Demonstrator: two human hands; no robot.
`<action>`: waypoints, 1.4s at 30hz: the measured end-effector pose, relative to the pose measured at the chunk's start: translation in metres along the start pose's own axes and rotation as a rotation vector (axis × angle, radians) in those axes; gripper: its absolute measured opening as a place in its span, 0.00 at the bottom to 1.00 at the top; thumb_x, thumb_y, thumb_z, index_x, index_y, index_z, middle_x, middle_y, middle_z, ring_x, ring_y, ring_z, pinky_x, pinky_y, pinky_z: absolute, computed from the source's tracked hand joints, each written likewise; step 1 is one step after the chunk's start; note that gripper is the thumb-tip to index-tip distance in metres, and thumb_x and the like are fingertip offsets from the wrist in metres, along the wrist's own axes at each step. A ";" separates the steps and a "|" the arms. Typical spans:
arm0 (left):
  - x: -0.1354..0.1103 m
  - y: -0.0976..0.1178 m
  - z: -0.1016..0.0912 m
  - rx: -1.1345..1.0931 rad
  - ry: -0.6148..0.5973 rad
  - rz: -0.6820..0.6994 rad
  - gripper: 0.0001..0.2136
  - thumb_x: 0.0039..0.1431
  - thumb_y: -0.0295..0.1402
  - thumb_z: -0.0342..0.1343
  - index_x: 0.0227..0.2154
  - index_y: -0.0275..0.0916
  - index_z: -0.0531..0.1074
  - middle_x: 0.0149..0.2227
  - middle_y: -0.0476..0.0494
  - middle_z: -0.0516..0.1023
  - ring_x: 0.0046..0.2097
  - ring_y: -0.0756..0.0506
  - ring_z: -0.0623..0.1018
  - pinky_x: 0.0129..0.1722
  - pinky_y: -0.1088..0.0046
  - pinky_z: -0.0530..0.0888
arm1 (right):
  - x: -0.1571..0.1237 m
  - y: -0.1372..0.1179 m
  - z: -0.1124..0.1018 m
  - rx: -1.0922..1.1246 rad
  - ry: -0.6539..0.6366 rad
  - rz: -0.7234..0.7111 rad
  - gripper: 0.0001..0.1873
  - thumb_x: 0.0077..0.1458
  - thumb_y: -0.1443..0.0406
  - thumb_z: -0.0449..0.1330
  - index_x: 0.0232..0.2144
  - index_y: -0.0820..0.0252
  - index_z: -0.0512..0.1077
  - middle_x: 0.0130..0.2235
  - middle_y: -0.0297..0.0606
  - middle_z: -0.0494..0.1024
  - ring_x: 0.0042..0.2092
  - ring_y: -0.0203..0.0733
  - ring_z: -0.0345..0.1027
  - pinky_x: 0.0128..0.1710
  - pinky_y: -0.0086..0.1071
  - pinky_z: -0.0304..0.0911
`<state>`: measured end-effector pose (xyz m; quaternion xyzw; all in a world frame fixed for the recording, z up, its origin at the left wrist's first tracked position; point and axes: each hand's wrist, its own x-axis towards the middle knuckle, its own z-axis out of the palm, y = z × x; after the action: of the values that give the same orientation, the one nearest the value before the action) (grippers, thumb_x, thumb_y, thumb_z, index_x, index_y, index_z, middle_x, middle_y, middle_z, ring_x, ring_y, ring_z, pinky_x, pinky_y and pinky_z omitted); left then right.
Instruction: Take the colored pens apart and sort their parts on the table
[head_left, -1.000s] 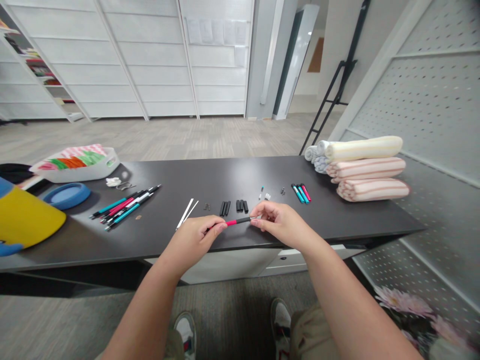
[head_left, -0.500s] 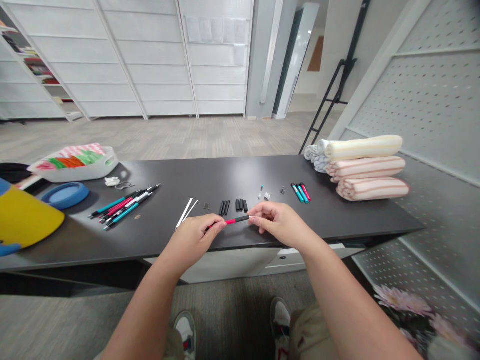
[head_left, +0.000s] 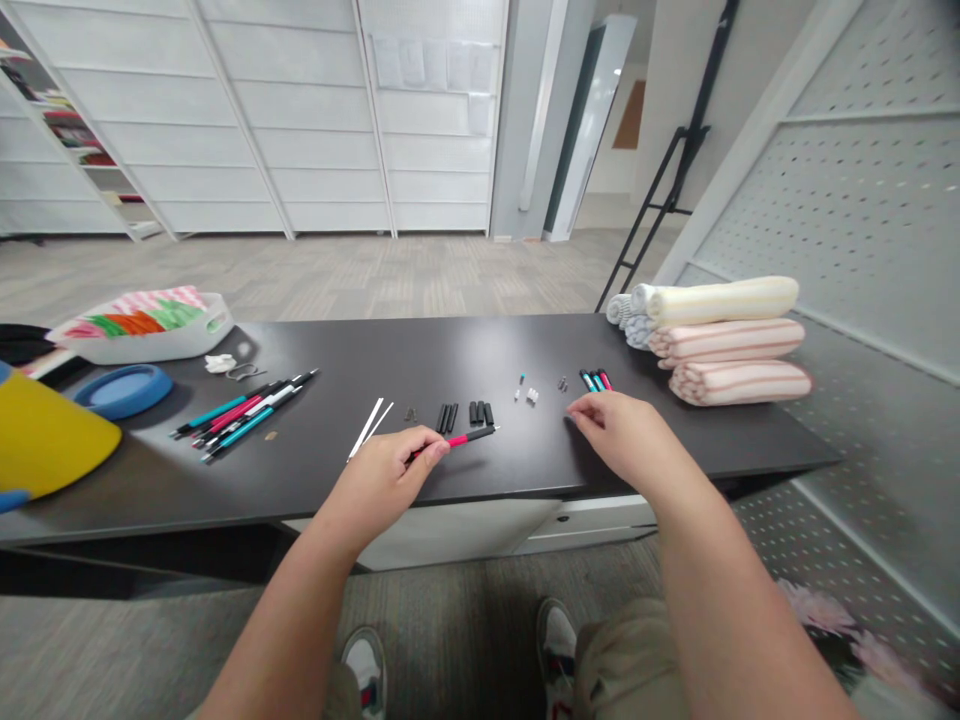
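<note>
My left hand (head_left: 401,458) is closed round a red pen (head_left: 463,439) with a black grip, held level over the front of the desk. A small pale point (head_left: 497,428) shows at the pen's right end. To the right, my right hand (head_left: 619,430) hovers with thumb and fingers drawn together; anything between the fingertips is too small to see. Beyond it lie teal and red pen barrels (head_left: 598,380), partly hidden by the hand. Small grey metal bits (head_left: 562,384) sit close to its fingertips. Several short black tubes (head_left: 481,412) lie behind the held pen.
White thin sticks (head_left: 369,428) and tiny springs (head_left: 410,414) lie left of the tubes; small white pieces (head_left: 532,396) lie right. Several pens (head_left: 244,415) are piled at left, near a blue ring-shaped item (head_left: 127,390) and white basket (head_left: 142,345). Rolled towels (head_left: 727,340) stand at right.
My right hand has left the pen's tip and moved right, towards the barrels. The left hand keeps the pen nearly in place, its right end now free and tilted slightly up.
</note>
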<state>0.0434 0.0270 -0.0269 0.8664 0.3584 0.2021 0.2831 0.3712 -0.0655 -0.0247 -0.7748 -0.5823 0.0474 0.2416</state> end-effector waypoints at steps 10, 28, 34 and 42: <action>0.000 0.002 0.002 0.034 0.007 -0.024 0.17 0.73 0.47 0.49 0.42 0.45 0.79 0.38 0.49 0.84 0.38 0.45 0.79 0.35 0.71 0.67 | 0.011 0.008 0.017 -0.093 0.143 0.093 0.09 0.60 0.68 0.64 0.42 0.58 0.80 0.40 0.39 0.84 0.38 0.44 0.77 0.41 0.34 0.65; 0.002 0.002 0.003 0.046 0.003 -0.017 0.17 0.74 0.47 0.48 0.41 0.45 0.79 0.38 0.49 0.83 0.38 0.45 0.79 0.36 0.70 0.67 | 0.023 0.005 0.028 -0.033 0.320 0.300 0.06 0.56 0.64 0.67 0.37 0.54 0.74 0.35 0.34 0.84 0.39 0.47 0.78 0.36 0.35 0.60; 0.001 0.003 0.003 0.056 0.000 -0.033 0.17 0.73 0.47 0.48 0.41 0.46 0.79 0.37 0.50 0.83 0.37 0.45 0.78 0.36 0.70 0.66 | 0.022 0.003 0.028 -0.028 0.320 0.274 0.05 0.57 0.66 0.66 0.36 0.53 0.74 0.38 0.34 0.85 0.40 0.46 0.79 0.37 0.34 0.61; 0.002 0.003 0.004 0.061 0.001 -0.026 0.17 0.73 0.47 0.48 0.42 0.46 0.79 0.37 0.50 0.83 0.38 0.45 0.78 0.35 0.70 0.67 | 0.022 0.002 0.027 -0.019 0.305 0.268 0.06 0.57 0.67 0.65 0.38 0.53 0.75 0.41 0.35 0.86 0.39 0.46 0.79 0.38 0.35 0.63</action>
<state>0.0480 0.0257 -0.0276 0.8697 0.3759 0.1878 0.2589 0.3700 -0.0372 -0.0444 -0.8459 -0.4309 -0.0444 0.3112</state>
